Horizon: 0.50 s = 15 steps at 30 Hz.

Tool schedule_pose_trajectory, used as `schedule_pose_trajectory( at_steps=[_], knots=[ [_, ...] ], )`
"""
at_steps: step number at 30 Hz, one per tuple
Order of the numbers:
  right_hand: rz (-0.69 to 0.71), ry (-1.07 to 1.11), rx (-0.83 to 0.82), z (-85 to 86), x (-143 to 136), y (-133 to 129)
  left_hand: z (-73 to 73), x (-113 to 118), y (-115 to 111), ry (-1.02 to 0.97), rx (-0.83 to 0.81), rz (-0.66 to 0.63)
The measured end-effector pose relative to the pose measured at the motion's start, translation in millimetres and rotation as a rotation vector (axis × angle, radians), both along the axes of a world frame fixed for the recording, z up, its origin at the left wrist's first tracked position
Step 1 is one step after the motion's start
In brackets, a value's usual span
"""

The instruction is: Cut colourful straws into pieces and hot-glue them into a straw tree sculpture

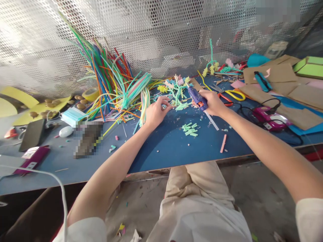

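My right hand (210,102) is wrapped round a dark purple glue gun (197,97), its nozzle pointing up and left and a clear glue stick (212,121) jutting from its rear. The nozzle is close to a branching figure (178,90) of green pipe cleaner with pink, yellow and pale tips. Just left of that figure is my left hand (157,112), its fingers curled and thumb near the fingertips; whatever they may hold is too small to name. Short green pieces (190,129) lie on the blue table (161,143) in front of the hands.
Bundled pipe cleaners (108,80) stand at the back left. Scissors (233,95), cardboard (271,74) and a magenta device with black cables (272,119) are at the right. A phone (32,134) and white mouse (66,131) lie left. A perforated metal screen (161,33) rises behind.
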State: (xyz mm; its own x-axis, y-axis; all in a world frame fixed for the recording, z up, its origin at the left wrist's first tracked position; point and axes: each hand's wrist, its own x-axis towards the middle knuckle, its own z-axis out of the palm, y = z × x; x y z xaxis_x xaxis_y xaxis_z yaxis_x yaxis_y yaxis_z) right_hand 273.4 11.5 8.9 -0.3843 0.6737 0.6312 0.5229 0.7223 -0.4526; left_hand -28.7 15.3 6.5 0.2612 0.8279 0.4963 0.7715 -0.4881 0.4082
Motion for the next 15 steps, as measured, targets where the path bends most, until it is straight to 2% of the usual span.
schedule_pose_trajectory(
  at_steps=[6,10,15],
  knots=[
    [0.023,-0.015,-0.011,1.5,2.5,-0.6,7.3,-0.9,-2.4,-0.021,0.029,0.004],
    [0.029,-0.035,-0.028,1.6,4.0,-0.4,7.7,-0.7,-1.5,-0.028,0.003,0.07],
    [0.033,-0.104,-0.034,-3.8,5.1,3.9,5.0,-5.5,5.0,-0.094,-0.021,0.031]
  ],
)
